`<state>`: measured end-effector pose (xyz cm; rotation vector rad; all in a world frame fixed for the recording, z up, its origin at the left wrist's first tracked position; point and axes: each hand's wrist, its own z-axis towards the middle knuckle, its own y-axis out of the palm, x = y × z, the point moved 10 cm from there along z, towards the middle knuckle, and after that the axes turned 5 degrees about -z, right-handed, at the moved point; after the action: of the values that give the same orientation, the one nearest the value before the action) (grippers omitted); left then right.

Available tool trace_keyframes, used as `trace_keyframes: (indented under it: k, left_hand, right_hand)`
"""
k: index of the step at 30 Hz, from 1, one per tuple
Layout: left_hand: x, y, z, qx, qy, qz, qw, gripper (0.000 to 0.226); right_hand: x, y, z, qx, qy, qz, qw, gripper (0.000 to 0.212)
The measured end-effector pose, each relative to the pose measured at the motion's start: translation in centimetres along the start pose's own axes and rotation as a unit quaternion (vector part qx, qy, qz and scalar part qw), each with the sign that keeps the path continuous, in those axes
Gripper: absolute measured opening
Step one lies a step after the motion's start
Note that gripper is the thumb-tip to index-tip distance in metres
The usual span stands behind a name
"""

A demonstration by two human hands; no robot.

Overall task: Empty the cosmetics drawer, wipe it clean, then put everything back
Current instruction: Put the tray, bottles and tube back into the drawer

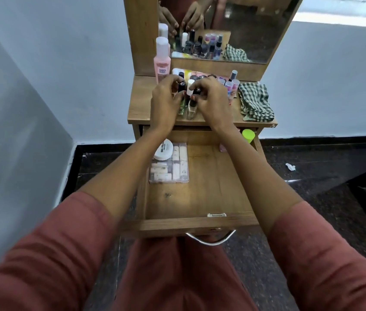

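Seated at a small dressing table [141, 111], a person works over a huddle of nail-polish bottles [191, 108] on its top, with the cosmetics drawer [200, 224] pulled well out below.

From the left:
- A tall pink bottle [162, 61] stands at the back corner.
- The left hand [165, 104] curls its fingers round a black-capped bottle in the huddle.
- The right hand [211, 102] pinches the dark cap of another just beside it.
- A checked cloth [256, 103] lies crumpled at the right end of the top.

Neither hand is open. Each appears to grip 1 bottle, though what else the fingers cover cannot be told.

In the drawer, a clear case [169, 169] of small tubes lies at the back left, with a white round tub [163, 150] resting on its far edge. A green-capped container [248, 135] sits at the back right, and the rest of the drawer floor is bare wood. Whether bottles are going out or coming back cannot be read here.

The risk is crowding. The bottles stand touching, so lifting 2 at once could tip a neighbour. It might then roll off the front edge into the drawer or onto the dark floor, and the glass could break.
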<state>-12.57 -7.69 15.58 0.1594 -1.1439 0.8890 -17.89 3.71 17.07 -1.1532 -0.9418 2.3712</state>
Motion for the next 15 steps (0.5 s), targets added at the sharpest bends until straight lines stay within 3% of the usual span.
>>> trace_keyframes:
  k: [9, 15]
  left_hand:
    - [1.3, -0.4, -2.3, -0.008, 0.017, -0.038, 0.999, 0.023]
    - [2.0, 1.8, -5.4, -0.065, 0.009, -0.063, 0.996, 0.023]
  right_hand:
    - [0.5, -2.7, -2.3, 0.016, -0.014, 0.032, 0.999, 0.027]
    - [3.1, -3.9, -4.8, -0.007, 0.0, 0.001, 1.0, 0.023]
